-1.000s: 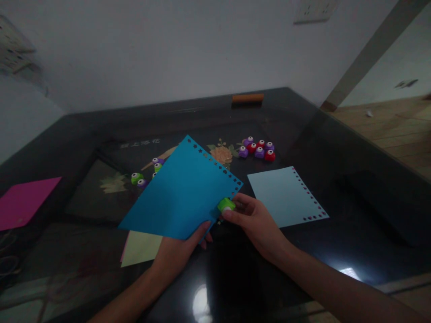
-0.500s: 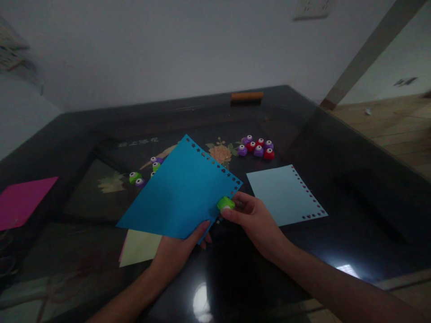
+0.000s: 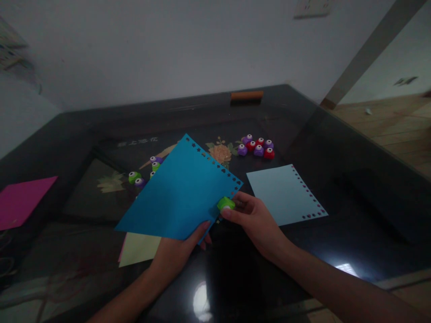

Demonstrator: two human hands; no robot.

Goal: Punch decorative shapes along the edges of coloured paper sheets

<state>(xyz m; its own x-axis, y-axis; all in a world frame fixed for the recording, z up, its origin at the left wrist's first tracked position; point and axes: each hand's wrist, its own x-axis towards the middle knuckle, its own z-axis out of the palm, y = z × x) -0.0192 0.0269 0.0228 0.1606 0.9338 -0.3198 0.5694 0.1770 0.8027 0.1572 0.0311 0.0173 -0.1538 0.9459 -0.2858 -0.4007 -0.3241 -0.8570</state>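
Note:
My left hand (image 3: 183,246) pinches the lower edge of a blue sheet of paper (image 3: 178,193), thumb on top and fingers beneath. The sheet is raised and tilted, with small shapes punched along its upper right edge. At its right edge, my right hand (image 3: 254,220) grips a green craft punch (image 3: 225,203) with a white button, the thumb resting on that button. The punch sits over the paper's edge; its slot is hidden. To the right lies a pale blue sheet (image 3: 278,193) with punched shapes along two sides.
Several purple and red punches (image 3: 258,150) stand behind the pale sheet. Green and purple punches (image 3: 134,177) are partly covered by the blue sheet. A pale yellow sheet (image 3: 139,249) lies under my left wrist, a magenta sheet (image 3: 25,202) at far left. A brown roll (image 3: 247,96) rests at the back.
Almost nothing differs. Both hands, the blue sheet and the green punch stay in place, with only a slight shift of the view.

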